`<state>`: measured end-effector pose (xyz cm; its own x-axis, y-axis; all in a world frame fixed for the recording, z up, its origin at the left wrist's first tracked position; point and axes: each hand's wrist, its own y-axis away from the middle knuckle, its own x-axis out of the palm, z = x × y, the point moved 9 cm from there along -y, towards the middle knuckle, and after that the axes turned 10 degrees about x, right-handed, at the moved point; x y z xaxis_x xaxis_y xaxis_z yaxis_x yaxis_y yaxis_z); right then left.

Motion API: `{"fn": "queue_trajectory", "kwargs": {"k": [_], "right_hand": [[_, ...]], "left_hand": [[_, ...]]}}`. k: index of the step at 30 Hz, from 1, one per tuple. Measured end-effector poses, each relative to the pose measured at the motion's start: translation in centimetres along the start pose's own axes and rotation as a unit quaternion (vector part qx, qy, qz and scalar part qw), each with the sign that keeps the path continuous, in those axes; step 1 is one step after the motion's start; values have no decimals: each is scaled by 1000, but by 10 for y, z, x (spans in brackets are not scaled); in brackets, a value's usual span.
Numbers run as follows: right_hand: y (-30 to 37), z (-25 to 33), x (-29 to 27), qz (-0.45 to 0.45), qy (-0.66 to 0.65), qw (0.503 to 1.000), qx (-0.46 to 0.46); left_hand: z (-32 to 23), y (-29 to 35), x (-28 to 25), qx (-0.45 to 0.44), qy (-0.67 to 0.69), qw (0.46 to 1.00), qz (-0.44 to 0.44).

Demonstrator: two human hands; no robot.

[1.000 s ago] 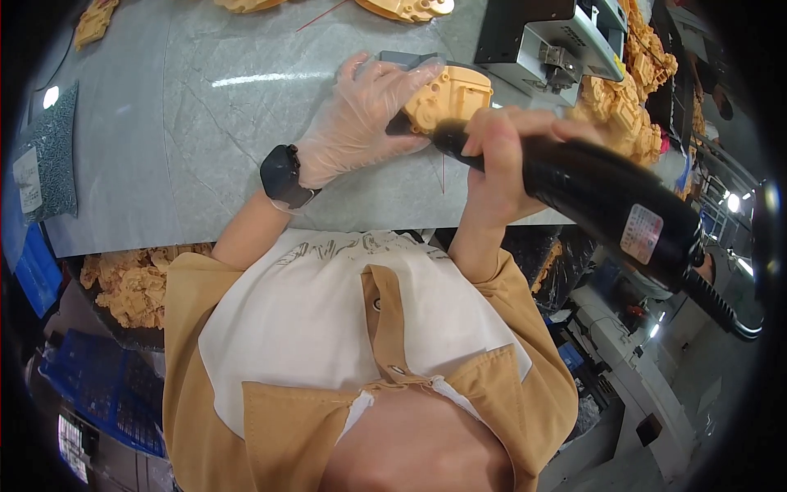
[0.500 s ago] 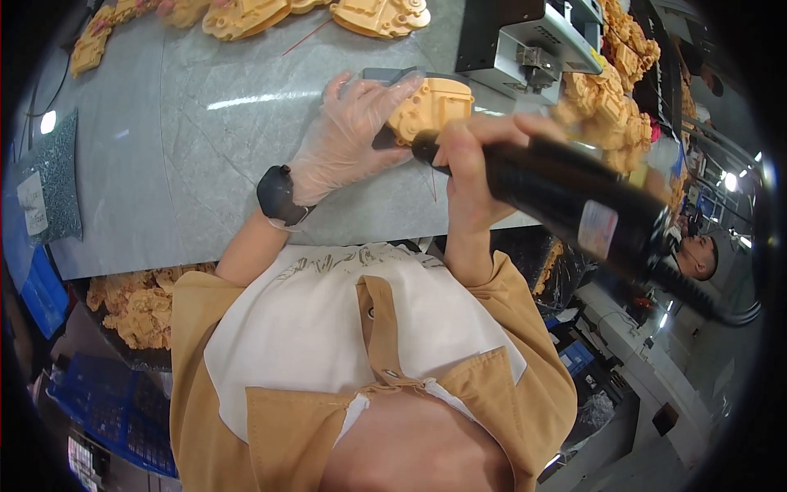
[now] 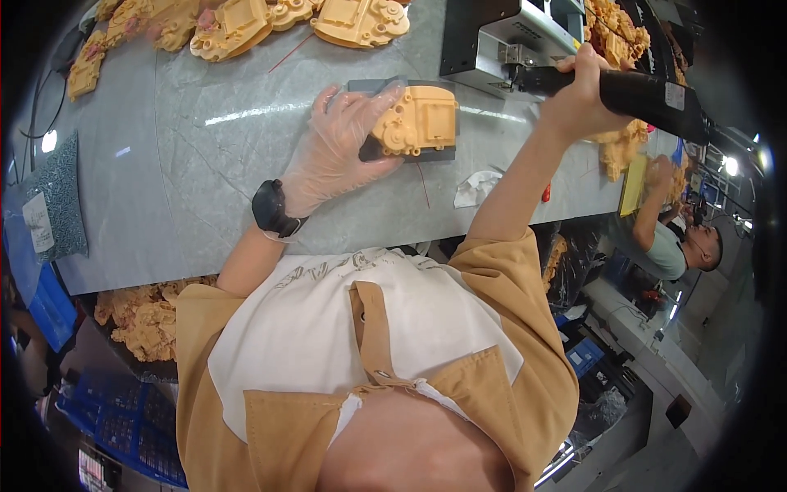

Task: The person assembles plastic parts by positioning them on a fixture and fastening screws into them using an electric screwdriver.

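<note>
My left hand (image 3: 338,146), in a clear plastic glove, grips a yellow-orange plastic housing (image 3: 430,119). That housing lies on a dark grey block-like fixture (image 3: 443,153), with its screw bosses facing up. Out to the right, my right hand (image 3: 584,105) is wrapped round a black electric screwdriver (image 3: 652,97). The driver lies nearly level, its tip at the front outlet of a black and silver screw feeder (image 3: 484,51). Whether a screw sits on the tip is too small to tell.
Several yellow housings (image 3: 361,20) line the far edge, and more are heaped (image 3: 615,33) beyond the feeder. A bag of screws (image 3: 61,197) lies at the left. Crumpled white paper (image 3: 475,189) rests near the front edge. A co-worker (image 3: 676,242) sits at the right.
My right hand has swung the electric screwdriver away from the housing, up and right to the screw feeder. My left hand keeps its hold on the housing.
</note>
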<state>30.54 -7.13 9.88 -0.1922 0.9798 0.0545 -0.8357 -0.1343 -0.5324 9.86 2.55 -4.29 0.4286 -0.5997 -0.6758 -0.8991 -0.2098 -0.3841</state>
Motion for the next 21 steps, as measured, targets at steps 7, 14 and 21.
{"fn": "queue_trajectory", "kwargs": {"k": [7,14,21], "right_hand": [[76,42,5,119,-189,965,137],[92,36,48,144,-181,965,125],[83,25,66,148,-89,977,123]], "left_hand": [[2,-2,-3,8,10,1000,-21],[3,0,-2,11,29,999,-10],[4,-2,-7,0,72,997,-43]]}}
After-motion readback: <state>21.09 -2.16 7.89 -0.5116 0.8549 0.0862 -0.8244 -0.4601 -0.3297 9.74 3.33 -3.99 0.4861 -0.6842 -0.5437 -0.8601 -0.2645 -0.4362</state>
